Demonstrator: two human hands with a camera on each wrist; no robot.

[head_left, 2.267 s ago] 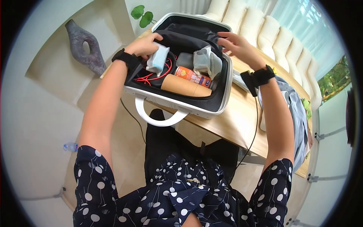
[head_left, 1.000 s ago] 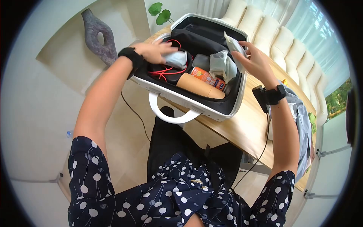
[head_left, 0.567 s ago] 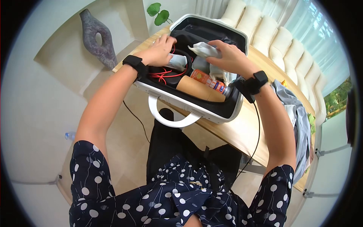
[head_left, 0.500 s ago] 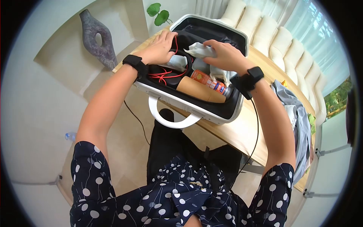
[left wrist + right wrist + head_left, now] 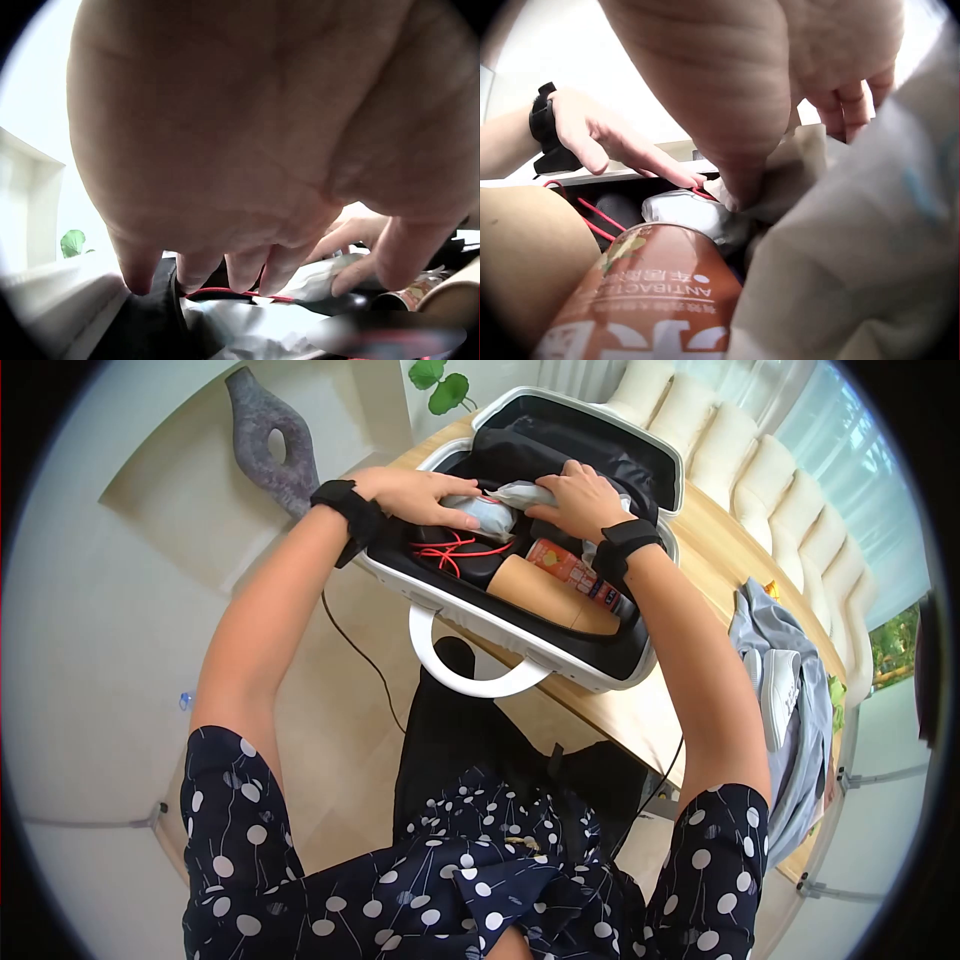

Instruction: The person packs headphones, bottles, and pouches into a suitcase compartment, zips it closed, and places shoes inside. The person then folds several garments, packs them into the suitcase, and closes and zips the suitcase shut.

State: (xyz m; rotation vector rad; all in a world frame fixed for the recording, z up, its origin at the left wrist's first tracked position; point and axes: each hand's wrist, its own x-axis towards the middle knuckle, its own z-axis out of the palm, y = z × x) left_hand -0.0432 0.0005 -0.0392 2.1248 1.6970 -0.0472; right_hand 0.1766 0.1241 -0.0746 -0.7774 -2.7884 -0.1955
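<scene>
Inside the open suitcase [image 5: 592, 674], the right hand [image 5: 583, 503] pinches a pale packet [image 5: 520, 493] beside a wrapped bundle [image 5: 491, 518], where the left hand [image 5: 420, 496] reaches, fingers nearly straight, gripping nothing; pressing down hard could snag the red cable [image 5: 457, 550] or crush the bundle.

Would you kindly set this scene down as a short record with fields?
Container: open white suitcase on wooden table
Left hand: fingers extended over wrapped bundle; contact unclear
Right hand: grips pale soft packet
Also inside: orange can, tan cylinder, red cable
Beside suitcase: white shoe, gray cloth
</scene>
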